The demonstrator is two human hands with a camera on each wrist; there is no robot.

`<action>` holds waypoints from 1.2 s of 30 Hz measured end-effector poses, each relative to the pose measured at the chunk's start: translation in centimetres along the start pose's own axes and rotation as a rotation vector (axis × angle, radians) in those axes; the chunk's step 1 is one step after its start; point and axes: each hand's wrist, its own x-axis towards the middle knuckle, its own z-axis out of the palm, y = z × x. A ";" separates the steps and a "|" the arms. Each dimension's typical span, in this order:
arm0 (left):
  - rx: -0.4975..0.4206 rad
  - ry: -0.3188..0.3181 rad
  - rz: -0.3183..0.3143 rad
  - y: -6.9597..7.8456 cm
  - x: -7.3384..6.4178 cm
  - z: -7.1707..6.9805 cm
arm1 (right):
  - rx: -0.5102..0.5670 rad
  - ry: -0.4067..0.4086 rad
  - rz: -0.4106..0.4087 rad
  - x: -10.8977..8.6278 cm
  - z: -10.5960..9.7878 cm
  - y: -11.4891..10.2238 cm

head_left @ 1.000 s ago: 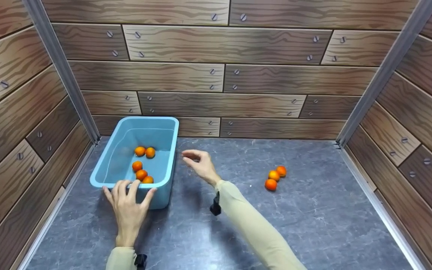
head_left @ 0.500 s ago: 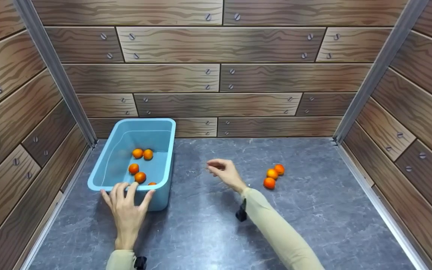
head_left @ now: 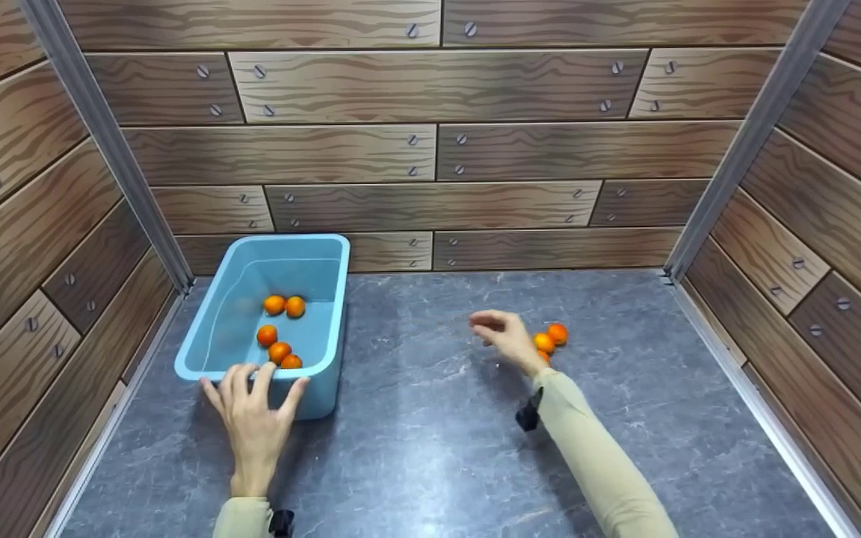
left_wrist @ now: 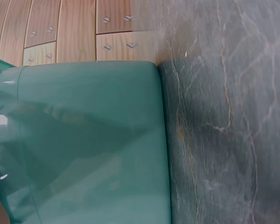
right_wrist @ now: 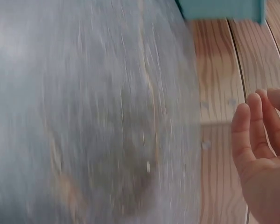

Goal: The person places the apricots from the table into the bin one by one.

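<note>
A light blue plastic tub (head_left: 318, 400) stands at the left with several small oranges (head_left: 295, 306) on its floor. My left hand (head_left: 253, 418) holds its near rim, fingertips over the edge and thumb at the right of the front. In the left wrist view the tub's wall (left_wrist: 93, 140) fills much of the picture. My right hand (head_left: 507, 340) hovers over the floor right of the middle, fingers loosely bent and nothing between them. Just behind its wrist lie 3 small oranges (head_left: 557, 333), the nearest partly hidden by it. The right wrist view shows the bare fingertips too.
Wood-patterned panels (head_left: 430, 153) wall the space at the back and both sides, with metal posts (head_left: 759, 127) in the corners. The grey marbled floor (head_left: 408, 418) stretches between the tub and the loose oranges.
My right hand has moved right, from beside the tub to the loose oranges. My left hand has stayed at the rim. One orange near the tub's front has shifted slightly.
</note>
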 end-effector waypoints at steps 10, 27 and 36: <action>0.003 -0.003 0.003 0.1 0.0 0.1 | -0.021 0.172 0.098 0.1 -6.1 4.2; 0.010 -0.036 -0.011 0.0 0.1 -0.2 | -0.072 0.273 0.308 -2.6 -11.7 7.8; -0.012 -0.012 -0.012 0.0 -0.1 0.0 | -0.112 0.155 0.349 -3.2 -12.1 9.1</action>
